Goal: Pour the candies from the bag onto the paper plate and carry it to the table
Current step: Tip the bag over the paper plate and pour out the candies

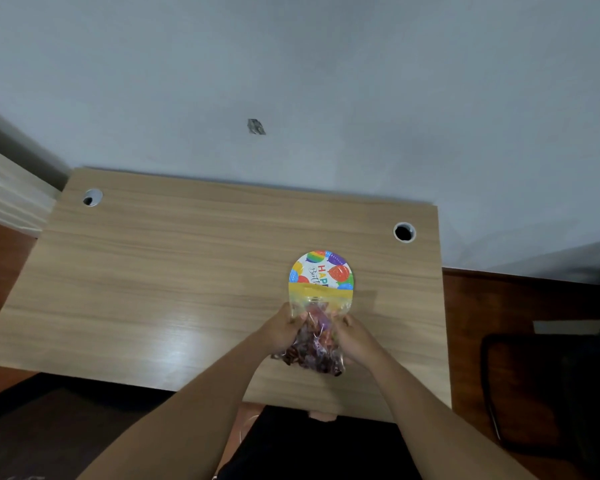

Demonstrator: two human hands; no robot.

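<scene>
A clear plastic bag of candies [314, 344] with a yellow top strip is held over the near edge of a paper plate [326, 268] printed with balloons and "Happy Birthday". My left hand [283, 329] grips the bag's left side and my right hand [352, 336] grips its right side. The bag's yellow strip covers the plate's near part. The candies inside look dark red, orange and purple. The plate lies flat on the wooden desk [174, 271], right of centre.
The desk has a cable hole at the back left [92, 197] and another at the back right [404, 232]. A grey wall stands behind it. A dark chair [548, 386] is on the right, over a reddish floor.
</scene>
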